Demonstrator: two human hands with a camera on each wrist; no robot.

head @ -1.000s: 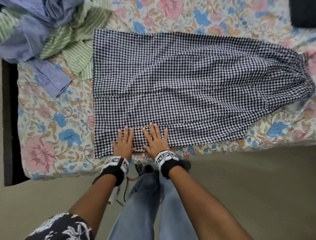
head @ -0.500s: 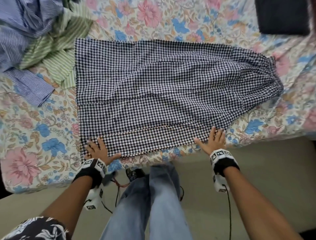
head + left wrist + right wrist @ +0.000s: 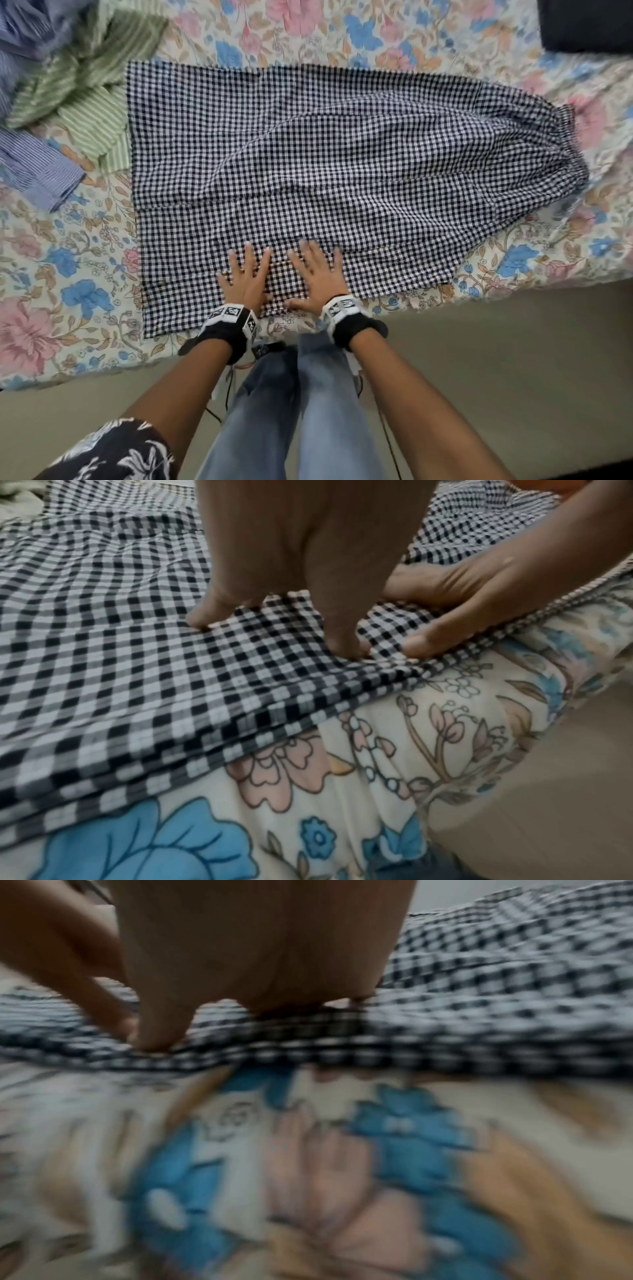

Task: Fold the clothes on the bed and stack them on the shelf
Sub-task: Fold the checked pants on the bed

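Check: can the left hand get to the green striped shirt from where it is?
Probably yes. The left hand lies flat on the checked garment, holding nothing, and the green shirt lies uncovered up-left, overlapping that garment's far corner. It looks a long stretch, though.

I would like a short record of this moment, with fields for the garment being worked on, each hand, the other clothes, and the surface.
garment: checked cloth, spread flat
left hand: left hand, fingers straight, presses the near edge
right hand: right hand, flat beside it on the same edge
other clothes: green striped shirt and blue striped shirt, unfolded
surface: floral bedsheet
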